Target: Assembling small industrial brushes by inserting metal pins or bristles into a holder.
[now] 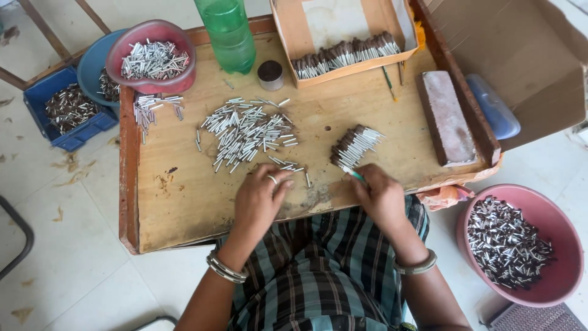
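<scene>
My left hand (pixel 260 199) rests palm down on the wooden tray table (pixel 184 202), fingertips touching a few loose silver tubes (pixel 286 165) at the near edge of a scattered pile of silver tubes (pixel 245 132). My right hand (pixel 378 195) grips a thin green-handled tool (pixel 354 174) whose tip meets a small stack of brown-ended filled tubes (pixel 354 146). Both wrists wear metal bangles.
A green plastic bottle (pixel 229 34), small round tin (pixel 270 73) and a cardboard box of filled tubes (pixel 346 55) stand at the back. A brick-like block (pixel 446 116) lies right. A red bowl (pixel 153 58), blue crate (pixel 67 109) and pink basin (pixel 517 245) hold more tubes.
</scene>
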